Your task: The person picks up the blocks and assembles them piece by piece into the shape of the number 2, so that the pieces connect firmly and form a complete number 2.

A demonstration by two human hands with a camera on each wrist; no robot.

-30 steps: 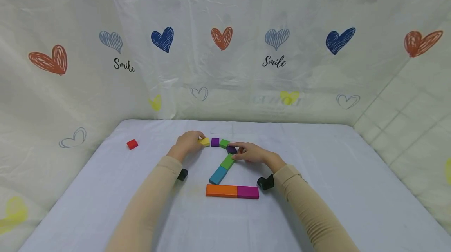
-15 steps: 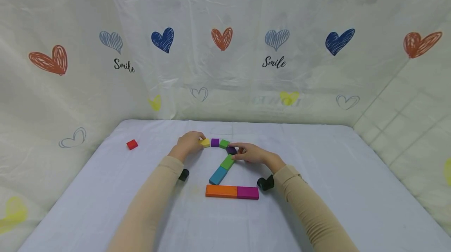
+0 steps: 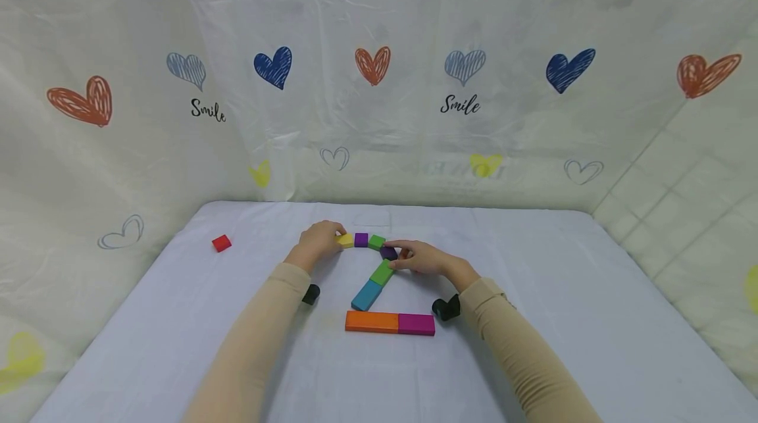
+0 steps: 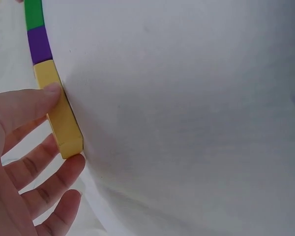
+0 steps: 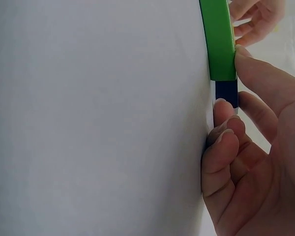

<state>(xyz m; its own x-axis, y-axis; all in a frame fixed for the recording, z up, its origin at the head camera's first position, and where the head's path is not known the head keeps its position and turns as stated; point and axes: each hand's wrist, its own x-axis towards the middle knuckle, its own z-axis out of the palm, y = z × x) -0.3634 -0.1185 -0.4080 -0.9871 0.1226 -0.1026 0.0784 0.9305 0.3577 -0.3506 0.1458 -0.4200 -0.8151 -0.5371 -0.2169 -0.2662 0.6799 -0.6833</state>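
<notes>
My left hand [image 3: 320, 240] holds a yellow block [image 4: 61, 110], thumb on its face and fingers along its other side and end. The block adjoins a purple block [image 3: 361, 240], then a green block [image 3: 376, 242], in a curved row. My right hand [image 3: 428, 257] is at the bend. Its index fingertip touches a dark purple block [image 3: 388, 253] and its thumb tip touches a light green block [image 5: 219, 42]; the other fingers are curled under. A blue block [image 3: 366, 295] continues that slanted line. Below lie an orange block [image 3: 372, 322] and a magenta block [image 3: 417, 324], end to end.
A red block [image 3: 222, 243] lies apart at the far left of the white-covered table [image 3: 533, 318]. Dark wrist-worn devices sit under both forearms, the right one [image 3: 447, 307] near the magenta block. A curtain [image 3: 379, 114] printed with hearts hangs behind the table.
My left hand and the yellow block have shifted very slightly right, toward the purple block. My right hand and the other blocks stay essentially where they were.
</notes>
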